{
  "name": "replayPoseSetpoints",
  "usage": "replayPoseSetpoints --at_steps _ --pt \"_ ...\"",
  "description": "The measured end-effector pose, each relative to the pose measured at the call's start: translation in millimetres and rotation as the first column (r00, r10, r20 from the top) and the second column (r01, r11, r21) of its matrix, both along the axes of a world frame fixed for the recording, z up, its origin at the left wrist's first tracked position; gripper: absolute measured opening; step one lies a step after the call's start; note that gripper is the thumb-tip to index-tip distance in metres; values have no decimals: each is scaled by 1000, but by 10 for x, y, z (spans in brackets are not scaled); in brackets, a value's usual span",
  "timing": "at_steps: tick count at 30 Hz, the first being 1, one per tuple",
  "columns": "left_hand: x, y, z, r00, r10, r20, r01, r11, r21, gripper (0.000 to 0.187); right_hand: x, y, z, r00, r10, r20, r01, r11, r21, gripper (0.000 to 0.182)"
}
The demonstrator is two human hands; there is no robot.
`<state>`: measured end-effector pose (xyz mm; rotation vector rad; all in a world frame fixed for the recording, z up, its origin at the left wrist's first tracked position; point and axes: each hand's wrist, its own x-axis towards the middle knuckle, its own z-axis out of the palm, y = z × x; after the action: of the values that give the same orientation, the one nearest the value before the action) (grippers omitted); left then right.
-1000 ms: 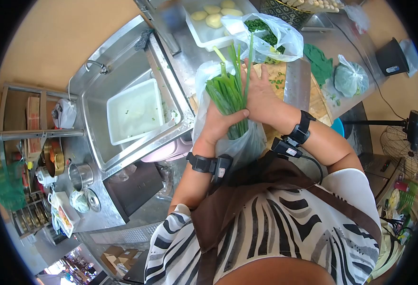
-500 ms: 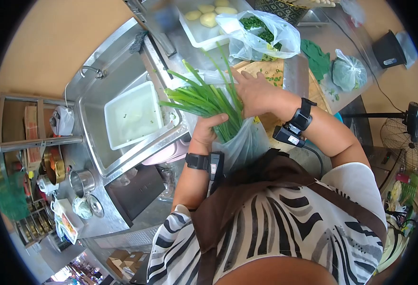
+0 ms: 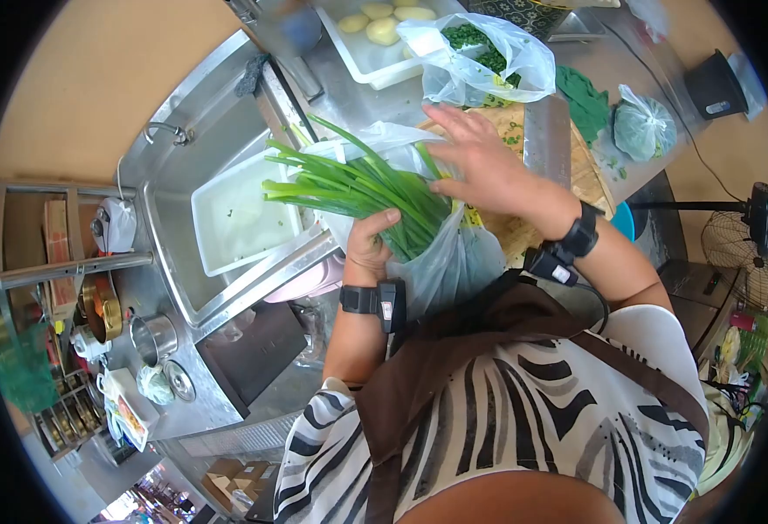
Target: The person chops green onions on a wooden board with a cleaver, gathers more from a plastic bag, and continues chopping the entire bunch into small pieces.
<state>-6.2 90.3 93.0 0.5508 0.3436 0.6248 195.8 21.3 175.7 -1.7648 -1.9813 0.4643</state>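
Observation:
A bunch of green onions (image 3: 358, 185) lies tilted in a translucent plastic bag (image 3: 454, 262), the green tops sticking out toward the sink. My left hand (image 3: 371, 243) is closed round the lower left side of the bunch, thumb over the stalks; its fingers are partly hidden. On the right side of the bag's mouth is my right hand (image 3: 493, 166), fingers extended and apart beside the stalks, with nothing gripped in it. Beneath and behind that hand is a wooden cutting board (image 3: 592, 179) with chopped green bits on it.
A white tub (image 3: 248, 210) of water sits in the steel sink (image 3: 164, 210) at left. Behind the board stand an open plastic bag (image 3: 537, 70) of chopped greens and a white tray (image 3: 373, 77) of peeled potatoes. A green cloth (image 3: 583, 105) and a tied bag (image 3: 644, 127) lie farther right.
The green onions have tipped left, toward the sink. My right hand has moved right, away from the stalks, and its fingers have spread. My left hand keeps its hold.

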Motion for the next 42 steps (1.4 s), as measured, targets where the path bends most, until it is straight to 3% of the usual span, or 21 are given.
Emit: replayPoseSetpoints --at_steps 1,2,4,7,11,14,16,20,22,25,29,31,35,38,40,42 --pt "8 -13 -18 1000 2 -2 -2 1000 -4 54 -106 -50 90 978 -84 189 48 981 187 41" --pt "22 -19 -40 1000 6 -17 -6 1000 -7 54 -176 -65 122 978 -84 188 49 981 185 41" --pt "58 -21 -53 1000 8 -30 -8 1000 -6 54 -260 -78 159 950 -138 279 30 933 360 33" --pt "78 -17 -48 1000 -7 19 7 1000 10 55 -298 -118 86 987 -45 155 -8 944 329 28" --pt "58 -51 -83 998 -42 42 42 999 -15 55 -322 -167 5 988 -62 141 17 954 301 22" --pt "33 -45 -161 999 -29 22 30 999 -36 55 -351 -167 13 970 -138 199 100 977 190 24" --pt "27 -41 -175 999 -37 22 37 999 -30 56 -340 -131 3 978 -143 151 132 988 84 39" --pt "9 -49 -216 998 -65 17 65 998 -10 58 -255 -63 -138 980 -104 171 87 991 101 60" --pt "32 -60 -105 998 -67 7 67 998 4 59 -233 -41 -159 982 -80 169 87 996 -29 78" --pt "78 -80 21 996 -77 47 74 994 77 62 -203 -24 -75 965 -117 237 148 982 -121 87" --pt "45 -69 -68 990 -142 16 139 985 106 65 -146 -19 -133 957 -133 258 157 985 -77 91" --pt "64 -49 -84 987 -160 13 158 982 106 66 -120 21 -50 971 -107 216 149 970 -190 93" --pt "151 -55 -13 990 -142 4 140 981 137 68 -61 22 -145 976 -102 190 136 975 -174 95" --pt "170 -73 -15 992 -127 19 124 984 127 67 4 -33 -231 995 -88 57 93 991 -92 94" --pt "144 -65 -68 994 -107 -2 106 987 118 66 65 -121 -215 984 -35 -177 47 997 67 87" --pt "92 -32 -186 988 -149 -31 151 986 69 62 120 -203 -234 992 -42 -117 60 987 149 80"
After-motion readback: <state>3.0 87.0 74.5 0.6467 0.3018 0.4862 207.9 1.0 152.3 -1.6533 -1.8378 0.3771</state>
